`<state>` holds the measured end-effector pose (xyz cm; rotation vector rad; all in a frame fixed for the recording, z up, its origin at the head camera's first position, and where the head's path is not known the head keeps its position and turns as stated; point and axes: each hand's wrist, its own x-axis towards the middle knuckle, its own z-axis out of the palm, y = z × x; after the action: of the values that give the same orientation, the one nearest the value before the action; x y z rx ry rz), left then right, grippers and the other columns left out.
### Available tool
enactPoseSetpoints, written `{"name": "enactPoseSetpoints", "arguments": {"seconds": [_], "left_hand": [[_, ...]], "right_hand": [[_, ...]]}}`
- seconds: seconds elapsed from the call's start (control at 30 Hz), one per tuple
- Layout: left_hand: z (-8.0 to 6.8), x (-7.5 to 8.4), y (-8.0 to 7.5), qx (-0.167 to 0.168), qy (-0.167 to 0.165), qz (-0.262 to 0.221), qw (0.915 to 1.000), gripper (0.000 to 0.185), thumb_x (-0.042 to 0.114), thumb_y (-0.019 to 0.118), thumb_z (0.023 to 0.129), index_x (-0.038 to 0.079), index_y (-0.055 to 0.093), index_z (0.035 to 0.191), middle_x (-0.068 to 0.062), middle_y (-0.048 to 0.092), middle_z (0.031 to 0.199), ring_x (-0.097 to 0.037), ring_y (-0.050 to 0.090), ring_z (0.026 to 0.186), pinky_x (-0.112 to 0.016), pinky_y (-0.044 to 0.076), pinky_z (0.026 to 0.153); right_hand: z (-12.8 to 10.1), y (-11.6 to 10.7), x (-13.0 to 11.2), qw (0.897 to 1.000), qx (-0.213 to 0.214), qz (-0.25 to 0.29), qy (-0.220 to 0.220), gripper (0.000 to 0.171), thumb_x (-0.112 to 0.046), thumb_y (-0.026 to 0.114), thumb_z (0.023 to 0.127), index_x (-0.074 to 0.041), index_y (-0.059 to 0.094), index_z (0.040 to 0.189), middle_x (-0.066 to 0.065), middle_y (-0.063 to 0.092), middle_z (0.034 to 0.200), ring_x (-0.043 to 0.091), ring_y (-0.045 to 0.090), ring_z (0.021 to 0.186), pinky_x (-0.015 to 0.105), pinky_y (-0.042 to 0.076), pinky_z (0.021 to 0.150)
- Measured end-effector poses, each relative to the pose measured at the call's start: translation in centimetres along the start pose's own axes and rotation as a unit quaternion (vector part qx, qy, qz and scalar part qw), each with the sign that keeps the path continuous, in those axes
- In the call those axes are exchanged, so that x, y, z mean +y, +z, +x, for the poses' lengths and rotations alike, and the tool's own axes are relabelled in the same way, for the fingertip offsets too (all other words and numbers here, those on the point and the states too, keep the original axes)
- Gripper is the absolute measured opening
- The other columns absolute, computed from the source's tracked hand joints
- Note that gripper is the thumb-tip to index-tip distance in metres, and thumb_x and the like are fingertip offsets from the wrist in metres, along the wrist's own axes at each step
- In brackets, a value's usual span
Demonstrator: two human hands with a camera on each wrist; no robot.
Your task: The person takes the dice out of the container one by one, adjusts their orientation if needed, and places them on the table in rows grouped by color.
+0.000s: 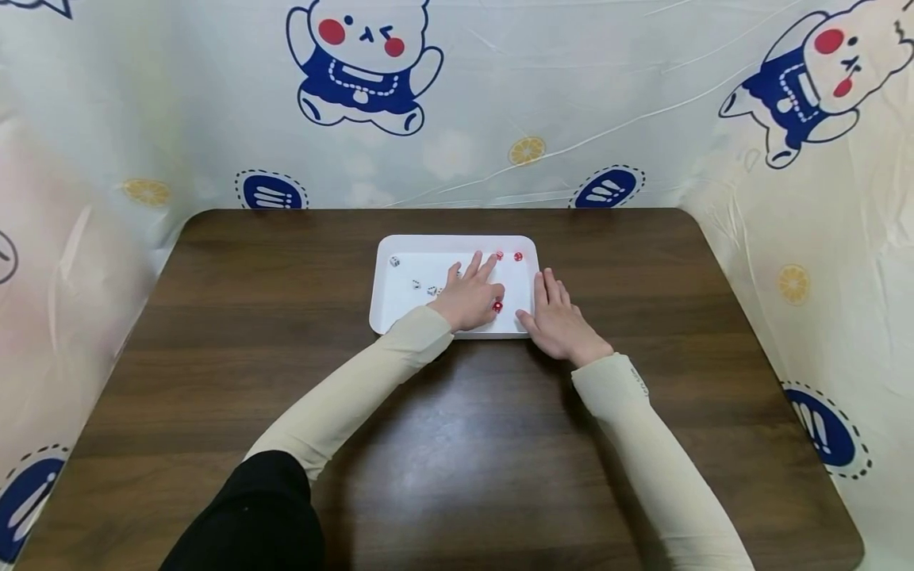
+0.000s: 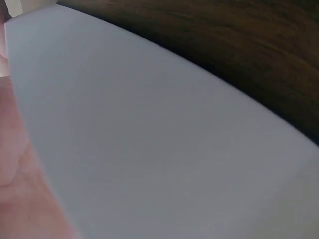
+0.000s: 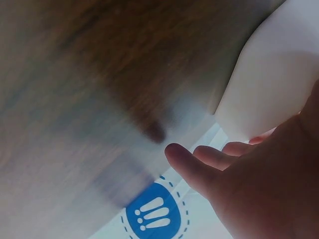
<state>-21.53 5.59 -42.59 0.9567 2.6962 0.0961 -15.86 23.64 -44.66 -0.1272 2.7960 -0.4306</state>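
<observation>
We see white tray (image 1: 400, 305), shallow, rounded corners, mid-table (image 1: 214, 317) toward far edge. Left hand (image 1: 467, 297) lies inside tray, fingers straight, flat over red die (image 1: 497, 306). Right hand (image 1: 560, 321) presses tray's right rim, fingers flat, relaxed. Two red dice (image 1: 508, 255) at far right corner; white dice (image 1: 414, 283) toward left side.

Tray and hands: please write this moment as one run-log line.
left hand: flat in white tray, beside red die | right hand: flat at tray edge | table
</observation>
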Motion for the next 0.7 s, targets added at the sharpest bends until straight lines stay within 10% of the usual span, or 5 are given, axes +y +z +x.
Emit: {"name": "enactPoseSetpoints", "arguments": {"seconds": [0.7], "left_hand": [[0.43, -0.06, 1.05, 0.017, -0.002, 0.022, 0.9996, 0.024, 0.027, 0.058, 0.094, 0.021, 0.066, 0.116, -0.013, 0.013, 0.163, -0.037, 0.006, 0.150, -0.064, 0.015, 0.114]], "right_hand": [[0.00, 0.01, 0.00, 1.000, -0.005, 0.001, 0.005, 0.082, -0.049, 0.034, 0.101, -0.004, -0.010, 0.154, 0.016, -0.014, 0.162, 0.041, 0.000, 0.149, 0.062, 0.020, 0.114]]}}
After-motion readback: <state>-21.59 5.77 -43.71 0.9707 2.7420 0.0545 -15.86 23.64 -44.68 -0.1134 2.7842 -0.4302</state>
